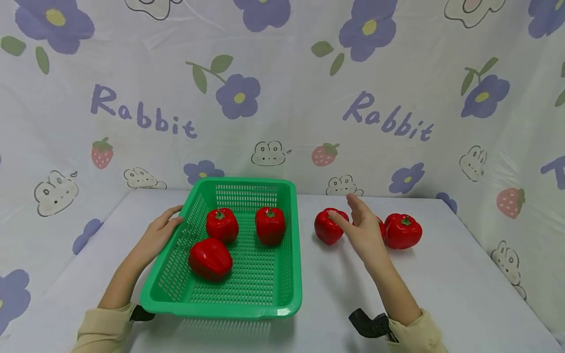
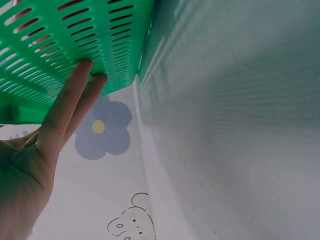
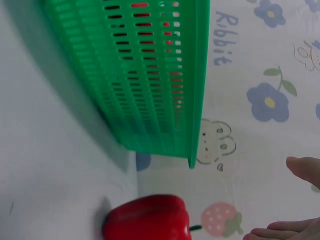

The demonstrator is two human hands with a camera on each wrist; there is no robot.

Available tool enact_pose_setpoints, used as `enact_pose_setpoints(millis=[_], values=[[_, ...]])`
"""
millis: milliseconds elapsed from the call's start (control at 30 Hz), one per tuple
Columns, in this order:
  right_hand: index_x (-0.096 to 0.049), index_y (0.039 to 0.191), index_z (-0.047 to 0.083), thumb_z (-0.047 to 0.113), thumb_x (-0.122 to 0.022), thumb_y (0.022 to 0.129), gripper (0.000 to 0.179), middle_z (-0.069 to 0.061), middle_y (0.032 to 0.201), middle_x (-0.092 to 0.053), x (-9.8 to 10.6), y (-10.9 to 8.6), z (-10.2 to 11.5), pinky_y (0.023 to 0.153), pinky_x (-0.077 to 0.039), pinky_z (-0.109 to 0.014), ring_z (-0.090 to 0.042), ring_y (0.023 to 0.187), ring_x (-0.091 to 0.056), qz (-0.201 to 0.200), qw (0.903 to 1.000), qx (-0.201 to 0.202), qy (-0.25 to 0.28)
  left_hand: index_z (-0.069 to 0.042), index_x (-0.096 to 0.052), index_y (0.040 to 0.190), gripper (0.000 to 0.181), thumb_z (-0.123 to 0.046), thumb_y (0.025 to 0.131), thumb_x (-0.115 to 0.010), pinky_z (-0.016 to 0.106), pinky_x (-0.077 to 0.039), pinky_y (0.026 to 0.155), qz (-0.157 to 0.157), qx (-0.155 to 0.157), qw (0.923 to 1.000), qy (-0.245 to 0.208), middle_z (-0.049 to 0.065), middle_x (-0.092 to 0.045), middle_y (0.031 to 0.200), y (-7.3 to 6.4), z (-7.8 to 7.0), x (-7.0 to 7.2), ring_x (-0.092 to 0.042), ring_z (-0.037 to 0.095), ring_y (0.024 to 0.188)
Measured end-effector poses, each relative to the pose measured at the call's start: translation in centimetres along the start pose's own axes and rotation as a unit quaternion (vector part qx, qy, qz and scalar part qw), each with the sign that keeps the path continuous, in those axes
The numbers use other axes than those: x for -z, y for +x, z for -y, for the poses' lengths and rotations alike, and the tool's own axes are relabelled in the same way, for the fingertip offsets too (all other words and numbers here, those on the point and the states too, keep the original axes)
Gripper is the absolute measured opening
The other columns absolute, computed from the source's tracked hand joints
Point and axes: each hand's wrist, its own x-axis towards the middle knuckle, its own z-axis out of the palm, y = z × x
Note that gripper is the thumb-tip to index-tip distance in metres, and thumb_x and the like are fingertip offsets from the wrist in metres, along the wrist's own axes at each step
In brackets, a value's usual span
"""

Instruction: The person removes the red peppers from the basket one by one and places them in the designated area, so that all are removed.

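Note:
My left hand (image 1: 158, 236) is at the left side of a green plastic basket (image 1: 247, 316). In the left wrist view, its straight fingers (image 2: 67, 107) touch the slotted outer wall. Inside the basket are three red bell peppers: one at the back left (image 1: 222, 225), one at the back right (image 1: 269, 226) and one lying nearer the front (image 1: 210, 260). To the basket's right, my right hand (image 1: 367, 234) is raised with thumb and fingers spread, holding nothing. Left of it sits a red bell pepper (image 1: 327, 228); the hand partly covers another (image 1: 380, 226).
Another red bell pepper (image 1: 402, 231) sits at the right end of the group. Everything rests on a white table (image 1: 459, 274). Behind it hangs a white cloth (image 1: 282, 105) printed with flowers, rabbits and strawberries, close to the table's back edge.

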Motion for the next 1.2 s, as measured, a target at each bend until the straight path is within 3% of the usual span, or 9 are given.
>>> enact_pose_setpoints(millis=[367,700,1200], values=[[-0.028,0.154,0.012,0.032,-0.065,0.093,0.073,-0.008,0.16,-0.032,-3.3,0.0,1.5,0.11,-0.038,-0.045,-0.028,0.149,-0.028,0.041,0.9988,0.026,0.011,-0.009,-0.029,0.153,0.055,-0.037,0.106,-0.032,0.032,-0.05,0.079,0.001,0.004,1.0,-0.006,0.026,-0.057,0.128,0.1,-0.1,0.1,-0.062,0.016,0.09],[-0.029,0.153,0.009,0.028,-0.068,0.091,0.075,-0.009,0.158,-0.035,-6.4,-0.3,3.3,0.112,-0.036,-0.041,-0.027,0.147,-0.032,0.089,0.9941,0.05,0.037,-0.009,-0.03,0.153,0.055,-0.038,0.106,-0.032,0.033,-0.048,0.082,0.0,0.005,1.0,0.0,0.026,-0.054,0.134,0.0,-0.1,0.1,-0.06,0.021,0.097],[-0.034,0.152,0.013,0.028,-0.068,0.092,0.07,-0.005,0.156,-0.039,-8.6,-0.3,7.0,0.116,-0.032,-0.039,-0.02,0.146,-0.034,0.139,0.9855,0.057,0.078,-0.009,-0.031,0.153,0.055,-0.038,0.106,-0.032,0.034,-0.047,0.084,-0.002,0.004,1.0,0.003,0.025,-0.051,0.138,0.1,-0.1,0.0,-0.059,0.028,0.105]])
